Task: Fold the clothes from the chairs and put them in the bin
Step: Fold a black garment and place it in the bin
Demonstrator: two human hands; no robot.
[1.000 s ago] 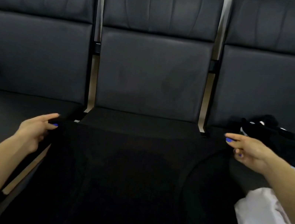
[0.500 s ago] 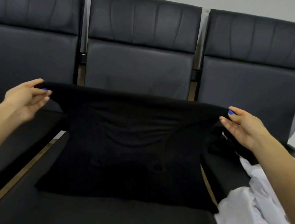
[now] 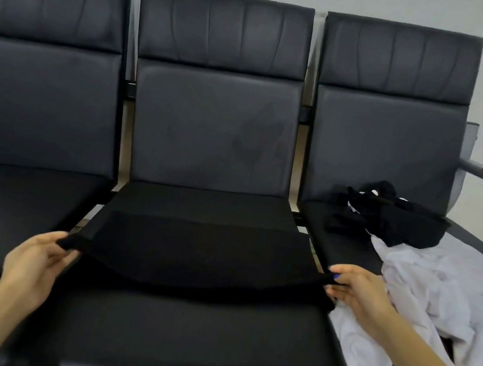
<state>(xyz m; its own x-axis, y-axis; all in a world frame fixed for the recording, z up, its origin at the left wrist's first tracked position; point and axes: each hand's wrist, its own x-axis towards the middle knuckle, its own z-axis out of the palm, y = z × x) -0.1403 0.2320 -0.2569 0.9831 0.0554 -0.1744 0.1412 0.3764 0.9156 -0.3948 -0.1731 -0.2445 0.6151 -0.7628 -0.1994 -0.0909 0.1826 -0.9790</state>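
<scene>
Since both hands, left hand [image 3: 35, 263] and right hand [image 3: 357, 293], lowered the pinched black garment [image 3: 199, 255] onto the middle seat [image 3: 191, 343] (fold doubled over), binning remains.

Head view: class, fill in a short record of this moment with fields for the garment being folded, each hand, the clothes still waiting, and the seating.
Garment in work: black garment, lying on the middle chair's seat
Left hand: pinches the garment's near left corner
Right hand: pinches its near right corner
Waiting clothes: crumpled black clothes and white clothes on the right chair
Left chair: no clothes visible
Bin: not in view
</scene>
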